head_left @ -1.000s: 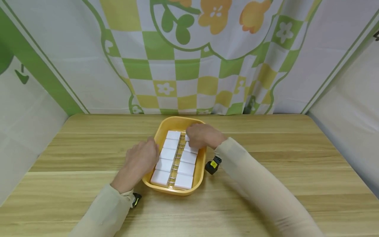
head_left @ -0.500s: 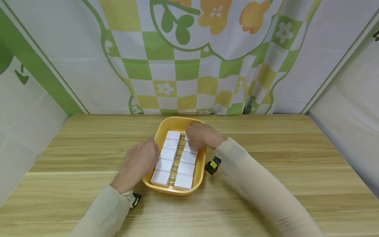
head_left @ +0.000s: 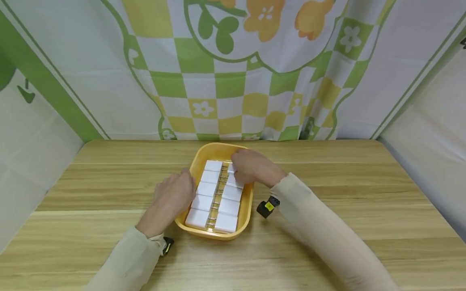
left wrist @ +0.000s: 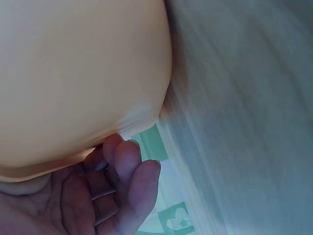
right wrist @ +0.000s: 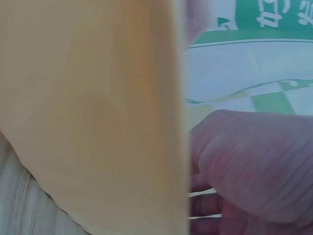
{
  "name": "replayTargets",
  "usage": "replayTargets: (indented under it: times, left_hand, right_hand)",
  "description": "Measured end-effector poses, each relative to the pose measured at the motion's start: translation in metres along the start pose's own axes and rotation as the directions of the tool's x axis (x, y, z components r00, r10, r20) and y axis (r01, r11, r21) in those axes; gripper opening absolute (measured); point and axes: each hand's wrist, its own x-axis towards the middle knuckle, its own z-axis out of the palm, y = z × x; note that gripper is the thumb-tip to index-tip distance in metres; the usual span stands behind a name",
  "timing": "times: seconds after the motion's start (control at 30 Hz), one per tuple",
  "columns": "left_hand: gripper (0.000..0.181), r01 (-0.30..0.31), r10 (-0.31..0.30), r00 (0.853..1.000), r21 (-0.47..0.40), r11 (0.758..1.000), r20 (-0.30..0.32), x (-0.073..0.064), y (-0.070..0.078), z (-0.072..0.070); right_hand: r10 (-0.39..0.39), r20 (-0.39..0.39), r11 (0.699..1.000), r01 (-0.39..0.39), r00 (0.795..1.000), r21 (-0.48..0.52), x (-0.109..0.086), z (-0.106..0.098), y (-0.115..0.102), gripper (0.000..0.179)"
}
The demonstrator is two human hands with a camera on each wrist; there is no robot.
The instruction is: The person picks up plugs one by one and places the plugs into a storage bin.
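Note:
A yellow plastic basin (head_left: pixel 214 150) holds two columns of white rectangular blocks (head_left: pixel 205 188), with thin metal prongs (head_left: pixel 219 192) between the columns. My left hand (head_left: pixel 174 194) grips the basin's left rim; its curled fingers (left wrist: pixel 129 164) lie against the outer wall in the left wrist view. My right hand (head_left: pixel 256 167) reaches over the right rim, its fingers down at the far blocks of the right column. The basin wall hides most of these fingers in the right wrist view, and I cannot tell whether they pinch a block.
The basin stands on a wood-grain table (head_left: pixel 327 226), near its back edge. Behind hangs a green, yellow and white checked curtain (head_left: pixel 233 85). A black camera (head_left: pixel 267 207) on my right wrist hangs beside the basin's right side.
My right hand and forearm have shifted slightly to the right, showing more of the far right blocks. The left hand, the basin and the blocks look unmoved.

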Motion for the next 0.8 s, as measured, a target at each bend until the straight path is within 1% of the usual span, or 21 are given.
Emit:
replayTargets:
  times: [0.1,0.2,0.3,0.37,0.4,0.47,0.5,0.57,0.63,0.67,0.73,0.8]
  left_hand:
    - [0.026,-0.005,0.005,1.0,0.001,1.0,-0.004,0.0,0.0,0.0]
    - [0.026,-0.01,0.01,1.0,-0.004,1.0,-0.003,-0.001,0.0,0.0]
    - [0.027,-0.012,0.012,1.0,-0.009,1.0,0.001,-0.001,-0.001,-0.001]
    - [0.027,-0.009,0.009,1.0,-0.011,1.0,0.009,-0.001,0.0,-0.002]
    - [0.028,-0.009,0.01,1.0,-0.012,1.0,0.012,-0.001,0.0,-0.003]
    - [0.028,-0.009,0.01,1.0,-0.017,1.0,0.017,-0.001,0.0,-0.004]
    - [0.028,-0.006,0.007,1.0,-0.025,1.0,0.022,-0.001,0.0,-0.005]
    - [0.028,-0.002,0.004,1.0,-0.056,0.998,0.028,-0.001,-0.001,-0.007]
    - [0.03,0.001,0.002,0.999,-0.088,0.996,0.035,-0.002,-0.001,-0.009]
    - [0.031,0.004,0.001,0.999,-0.108,0.994,0.039,-0.002,-0.001,-0.009]
    - [0.034,0.006,0.001,0.999,-0.137,0.991,0.045,-0.003,-0.001,-0.011]
    - [0.037,0.004,0.004,0.999,-0.153,0.988,0.052,-0.004,0.001,-0.012]
  right_hand:
    - [-0.035,-0.083,0.999,0.038,0.996,0.037,-0.011,-0.002,0.003,0.023]
    - [-0.037,-0.205,0.994,0.057,0.978,0.096,-0.023,-0.001,0.008,0.034]
    - [0.023,-0.33,0.982,0.04,0.944,0.183,-0.036,0.003,0.013,0.033]
    - [0.087,-0.385,0.967,0.014,0.919,0.254,-0.045,0.007,0.017,0.029]
    - [0.12,-0.399,0.958,0.0,0.909,0.287,-0.049,0.009,0.02,0.029]
    - [0.185,-0.391,0.933,-0.037,0.902,0.358,-0.055,0.013,0.024,0.032]
    - [0.209,-0.373,0.92,-0.052,0.904,0.389,-0.058,0.014,0.026,0.034]
    - [0.236,-0.32,0.903,-0.086,0.918,0.42,-0.063,0.017,0.03,0.04]
    - [0.238,-0.251,0.895,-0.111,0.938,0.433,-0.066,0.018,0.033,0.046]
    - [0.225,-0.215,0.891,-0.111,0.95,0.441,-0.067,0.018,0.034,0.047]
    - [0.186,-0.157,0.89,-0.099,0.97,0.444,-0.069,0.019,0.035,0.049]
    - [0.149,-0.121,0.888,-0.079,0.981,0.453,-0.07,0.019,0.036,0.045]
